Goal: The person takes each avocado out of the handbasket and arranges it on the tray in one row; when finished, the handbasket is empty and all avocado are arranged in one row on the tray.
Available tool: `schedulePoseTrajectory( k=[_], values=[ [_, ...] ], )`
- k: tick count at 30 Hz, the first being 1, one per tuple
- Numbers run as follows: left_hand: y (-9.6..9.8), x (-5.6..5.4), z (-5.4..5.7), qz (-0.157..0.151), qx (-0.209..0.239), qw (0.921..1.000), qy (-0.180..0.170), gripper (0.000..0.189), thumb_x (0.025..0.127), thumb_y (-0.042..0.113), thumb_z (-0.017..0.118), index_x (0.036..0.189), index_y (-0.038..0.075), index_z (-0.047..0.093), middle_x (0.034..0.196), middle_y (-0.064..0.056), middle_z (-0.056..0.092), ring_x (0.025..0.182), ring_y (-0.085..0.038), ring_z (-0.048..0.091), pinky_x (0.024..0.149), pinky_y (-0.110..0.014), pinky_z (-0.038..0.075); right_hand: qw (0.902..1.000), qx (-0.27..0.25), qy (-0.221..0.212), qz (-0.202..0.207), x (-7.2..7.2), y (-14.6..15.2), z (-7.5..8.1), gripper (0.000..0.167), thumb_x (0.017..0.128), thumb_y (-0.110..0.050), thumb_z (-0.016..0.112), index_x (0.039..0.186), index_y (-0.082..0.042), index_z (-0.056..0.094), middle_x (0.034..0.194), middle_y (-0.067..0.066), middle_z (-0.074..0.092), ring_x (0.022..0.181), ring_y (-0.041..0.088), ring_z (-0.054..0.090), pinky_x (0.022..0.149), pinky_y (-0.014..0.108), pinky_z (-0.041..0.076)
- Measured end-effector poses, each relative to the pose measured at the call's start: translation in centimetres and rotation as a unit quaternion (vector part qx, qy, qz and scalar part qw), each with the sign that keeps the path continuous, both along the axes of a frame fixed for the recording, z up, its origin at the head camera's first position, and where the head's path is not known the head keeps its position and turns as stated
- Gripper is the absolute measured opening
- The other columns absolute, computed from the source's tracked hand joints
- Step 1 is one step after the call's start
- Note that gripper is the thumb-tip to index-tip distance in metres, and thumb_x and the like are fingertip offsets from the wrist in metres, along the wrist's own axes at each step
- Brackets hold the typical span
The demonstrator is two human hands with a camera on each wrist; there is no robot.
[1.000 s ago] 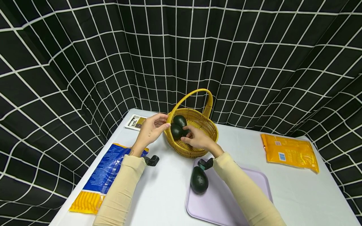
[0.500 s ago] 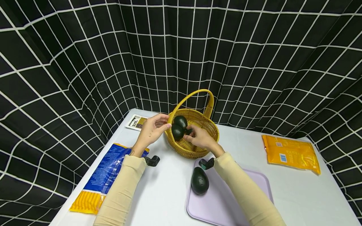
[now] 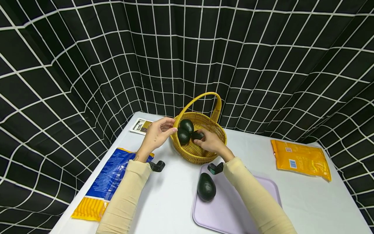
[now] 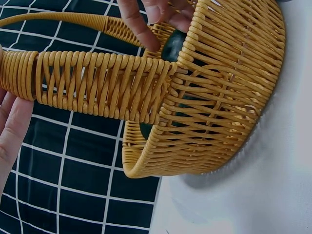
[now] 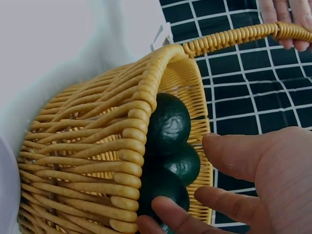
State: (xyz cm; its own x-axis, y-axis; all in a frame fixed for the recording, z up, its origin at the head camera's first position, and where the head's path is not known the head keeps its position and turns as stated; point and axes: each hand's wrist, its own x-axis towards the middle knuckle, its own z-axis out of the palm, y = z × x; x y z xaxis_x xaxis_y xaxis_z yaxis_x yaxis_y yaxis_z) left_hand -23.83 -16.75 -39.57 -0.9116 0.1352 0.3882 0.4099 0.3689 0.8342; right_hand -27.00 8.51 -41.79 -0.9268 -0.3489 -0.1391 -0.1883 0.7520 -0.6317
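A black curtain (image 3: 187,48) ruled with white grid lines hung in folds behind the basket and to both sides, screening off whatever else the room held. The white worktop (image 3: 172,195) spread beneath the basket. On the near side of the basket, toward its right, lay a lilac tray (image 3: 228,214), partly under the right forearm. A blue-and-yellow bag (image 3: 108,178) lay flat to the basket's near left. The yellow wicker basket (image 3: 195,159) itself stood upright, and an orange bag (image 3: 304,159) lay well to its right. The hands were apart: the left hand (image 3: 159,133) pinched the handle (image 4: 97,85), probably to steady the basket, while the right hand (image 3: 211,141) reached inside, its fingers loosely spread and its thumb free, with fingertips at the nearest avocado; no firm grip showed. A small packet (image 3: 139,126) lay left of the basket, partly hidden by the left hand. Three dark green avocados (image 3: 183,136) nestled inside the basket, its wall presumably stopping them rolling; a single avocado (image 3: 206,188) rested on the tray, on the near side of the basket.
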Motion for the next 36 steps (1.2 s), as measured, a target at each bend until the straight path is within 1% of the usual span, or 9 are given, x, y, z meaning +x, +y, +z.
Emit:
schedulePoseTrajectory(
  k=[5, 11, 14, 18, 21, 26, 32, 36],
  values=[
    [0.0, 0.1, 0.1, -0.001, 0.0, 1.0, -0.001, 0.028, 0.093, 0.014, 0.075, 0.119, 0.005, 0.069, 0.107, -0.011, 0.073, 0.099, -0.022, 0.07, 0.089, -0.033, 0.061, 0.9999, 0.004, 0.003, -0.009, -0.2, 0.1, 0.2, 0.054, 0.099, -0.035, 0.063, 0.143, -0.007, 0.049, 0.109, 0.016, 0.067, 0.092, 0.026, 0.062, 0.077, 0.038, 0.053],
    [0.0, 0.2, 0.2, -0.003, 0.002, 1.0, -0.004, 0.028, 0.093, 0.014, 0.075, 0.119, 0.005, 0.069, 0.108, -0.012, 0.073, 0.099, -0.023, 0.069, 0.089, -0.033, 0.06, 0.9998, -0.004, 0.011, -0.014, -0.4, 0.2, 0.7, 0.056, 0.099, -0.034, 0.063, 0.144, -0.005, 0.048, 0.111, 0.018, 0.068, 0.097, 0.029, 0.064, 0.084, 0.043, 0.054],
    [0.0, 0.2, 0.2, -0.003, 0.003, 1.0, -0.006, 0.027, 0.093, 0.013, 0.075, 0.118, 0.005, 0.069, 0.108, -0.012, 0.073, 0.099, -0.023, 0.07, 0.089, -0.034, 0.061, 0.9998, -0.008, 0.014, -0.013, -0.6, 0.2, 0.9, 0.056, 0.099, -0.034, 0.064, 0.144, -0.005, 0.048, 0.111, 0.017, 0.069, 0.098, 0.029, 0.065, 0.085, 0.043, 0.054],
    [0.0, 0.2, 0.2, -0.001, 0.006, 1.0, -0.007, 0.027, 0.092, 0.013, 0.075, 0.118, 0.005, 0.069, 0.107, -0.011, 0.073, 0.099, -0.023, 0.07, 0.089, -0.033, 0.061, 0.9998, -0.006, 0.016, -0.006, -0.9, 0.0, 1.0, 0.058, 0.099, -0.035, 0.064, 0.146, -0.006, 0.048, 0.11, 0.015, 0.068, 0.096, 0.027, 0.064, 0.082, 0.041, 0.054],
    [0.0, 0.1, 0.1, -0.003, 0.008, 0.9999, -0.008, 0.027, 0.093, 0.013, 0.075, 0.118, 0.005, 0.069, 0.108, -0.012, 0.073, 0.099, -0.023, 0.07, 0.088, -0.032, 0.061, 0.9998, -0.003, 0.017, -0.005, -1.0, 0.0, 1.2, 0.058, 0.099, -0.035, 0.063, 0.146, -0.005, 0.048, 0.112, 0.017, 0.068, 0.098, 0.029, 0.065, 0.084, 0.043, 0.055],
    [0.2, 0.1, 0.1, -0.003, 0.01, 0.9999, -0.011, 0.027, 0.092, 0.013, 0.075, 0.118, 0.004, 0.069, 0.108, -0.013, 0.074, 0.098, -0.024, 0.07, 0.088, -0.034, 0.061, 0.9997, 0.008, 0.018, -0.01, -1.6, 0.2, 1.4, 0.057, 0.1, -0.034, 0.062, 0.147, -0.006, 0.047, 0.115, 0.019, 0.067, 0.101, 0.031, 0.065, 0.086, 0.045, 0.056],
    [0.1, 0.0, 0.1, -0.003, 0.006, 0.9999, -0.01, 0.027, 0.092, 0.014, 0.075, 0.117, 0.005, 0.069, 0.107, -0.012, 0.074, 0.098, -0.023, 0.07, 0.089, -0.036, 0.061, 0.9993, 0.016, 0.029, -0.019, -2.3, 0.5, 1.4, 0.056, 0.099, -0.036, 0.063, 0.144, -0.006, 0.05, 0.113, 0.017, 0.067, 0.099, 0.029, 0.064, 0.085, 0.043, 0.055],
    [0.0, 0.0, 0.1, -0.001, 0.005, 0.9999, -0.01, 0.027, 0.093, 0.014, 0.075, 0.117, 0.005, 0.069, 0.107, -0.012, 0.074, 0.098, -0.023, 0.07, 0.089, -0.034, 0.061, 0.9992, 0.017, 0.028, -0.022, -2.5, 0.4, 1.3, 0.055, 0.099, -0.034, 0.063, 0.144, -0.006, 0.05, 0.112, 0.017, 0.067, 0.099, 0.028, 0.064, 0.085, 0.042, 0.055]
  ],
)
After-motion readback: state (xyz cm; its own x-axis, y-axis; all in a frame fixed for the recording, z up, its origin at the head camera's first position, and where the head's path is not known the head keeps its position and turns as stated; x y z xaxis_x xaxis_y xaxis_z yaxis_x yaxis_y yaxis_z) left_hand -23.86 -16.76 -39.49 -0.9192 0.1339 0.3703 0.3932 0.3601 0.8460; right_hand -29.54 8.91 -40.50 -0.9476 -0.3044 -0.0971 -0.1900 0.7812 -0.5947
